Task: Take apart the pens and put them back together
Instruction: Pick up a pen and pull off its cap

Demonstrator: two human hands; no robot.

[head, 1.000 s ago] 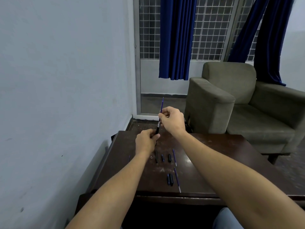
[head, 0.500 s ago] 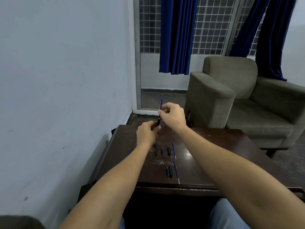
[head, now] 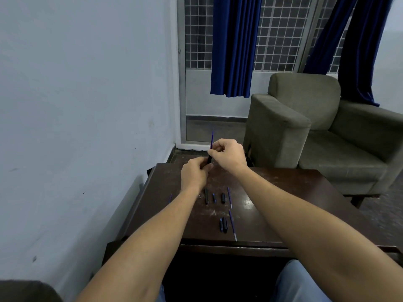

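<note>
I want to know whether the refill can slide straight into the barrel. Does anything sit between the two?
Nothing visible does. The right hand holds the blue refill directly above the black barrel, which the left hand grips; the junction itself is partly hidden by fingers.

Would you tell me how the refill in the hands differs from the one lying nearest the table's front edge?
The held refill stands nearly upright, its lower end in a black barrel; the near refill lies flat and bare on the table. The right hand pinches the held one; nothing touches the other. Both are thin and blue.
</note>
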